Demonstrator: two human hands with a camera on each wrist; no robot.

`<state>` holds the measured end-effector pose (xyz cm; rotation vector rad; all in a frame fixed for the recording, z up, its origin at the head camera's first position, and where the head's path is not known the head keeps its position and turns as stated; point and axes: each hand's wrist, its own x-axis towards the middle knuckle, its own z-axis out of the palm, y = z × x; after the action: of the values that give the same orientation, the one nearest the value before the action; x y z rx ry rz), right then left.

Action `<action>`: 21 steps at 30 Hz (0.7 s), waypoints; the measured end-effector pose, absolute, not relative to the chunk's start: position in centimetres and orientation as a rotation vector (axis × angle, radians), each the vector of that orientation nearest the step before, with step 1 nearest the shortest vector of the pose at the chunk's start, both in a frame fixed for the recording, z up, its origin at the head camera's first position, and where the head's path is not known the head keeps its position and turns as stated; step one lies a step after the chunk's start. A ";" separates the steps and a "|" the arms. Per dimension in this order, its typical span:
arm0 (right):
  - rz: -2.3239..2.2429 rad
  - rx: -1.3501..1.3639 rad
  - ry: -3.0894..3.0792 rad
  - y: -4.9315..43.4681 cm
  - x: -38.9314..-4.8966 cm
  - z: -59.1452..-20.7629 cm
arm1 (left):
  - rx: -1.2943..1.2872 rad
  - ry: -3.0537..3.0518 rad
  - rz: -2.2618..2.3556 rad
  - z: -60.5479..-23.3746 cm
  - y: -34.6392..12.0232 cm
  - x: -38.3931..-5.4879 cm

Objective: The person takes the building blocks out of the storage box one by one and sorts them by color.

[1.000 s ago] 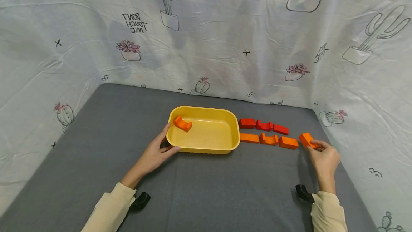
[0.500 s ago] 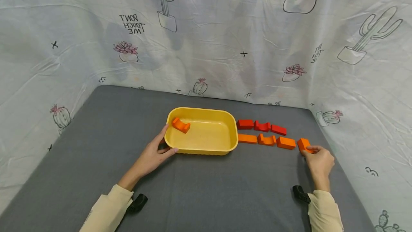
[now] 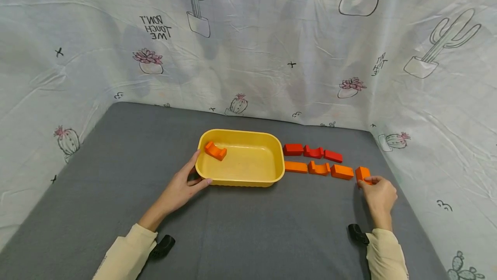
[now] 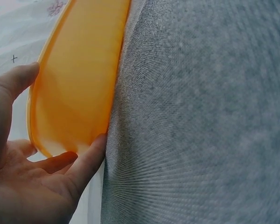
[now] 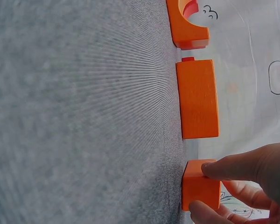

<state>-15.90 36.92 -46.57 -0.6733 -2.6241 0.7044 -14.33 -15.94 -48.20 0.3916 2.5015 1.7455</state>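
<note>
A yellow plastic tray [image 3: 252, 165] sits mid-table. My left hand [image 3: 179, 188] holds its left end, thumb at the front corner and fingers at the far side; the left wrist view shows fingertips against the tray's wall [image 4: 79, 79]. Inside, near the left end, lies an orange block with a curved notch [image 3: 215, 151]. At the right, my right hand [image 3: 378, 194] pinches an orange rectangular block [image 3: 363, 172] between thumb and fingers. In the right wrist view this block [image 5: 200, 189] stands at the cloth, a small gap from the neighbouring orange rectangular block [image 5: 198, 100].
Right of the tray, a front row has a flat orange block [image 3: 296, 167], a notched orange block [image 3: 319, 168] and an orange rectangular block [image 3: 342, 172]. Behind it are three red blocks, the middle one notched [image 3: 313, 152]. A patterned white curtain [image 3: 240, 55] borders the grey table.
My right hand has turned its orange block from slanted to nearly straight and shifted it slightly, at the row's right end. The left hand keeps its hold. The head view has drifted a little.
</note>
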 end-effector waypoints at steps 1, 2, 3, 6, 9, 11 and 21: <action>0.702 -0.674 -2.628 36.9 -15.9 -46.6 | 0.390 2.498 1.750 -48.2 -16.0 -14.3; 0.701 -0.675 -2.630 36.9 -15.9 -46.6 | 0.391 2.495 1.755 -48.2 -16.0 -14.3; 0.701 -0.674 -2.631 36.8 -15.9 -46.6 | 0.392 2.494 1.757 -48.2 -16.0 -14.3; 0.701 -0.675 -2.640 36.8 -15.8 -46.6 | 0.389 2.497 1.755 -48.1 -16.1 -14.2; 0.699 -0.678 -2.653 36.8 -15.9 -46.7 | 0.380 2.503 1.743 -48.0 -16.1 -14.2; 0.695 -0.678 -2.667 36.9 -15.9 -46.8 | 0.377 2.507 1.736 -48.0 -16.2 -14.2; 0.683 -0.658 -2.706 37.3 -15.6 -46.1 | 0.373 2.490 1.759 -48.1 -16.1 -14.2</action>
<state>-15.56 37.26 -46.09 -0.6576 -2.7064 0.6828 -14.21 -16.06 -48.13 0.3733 2.4900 1.7591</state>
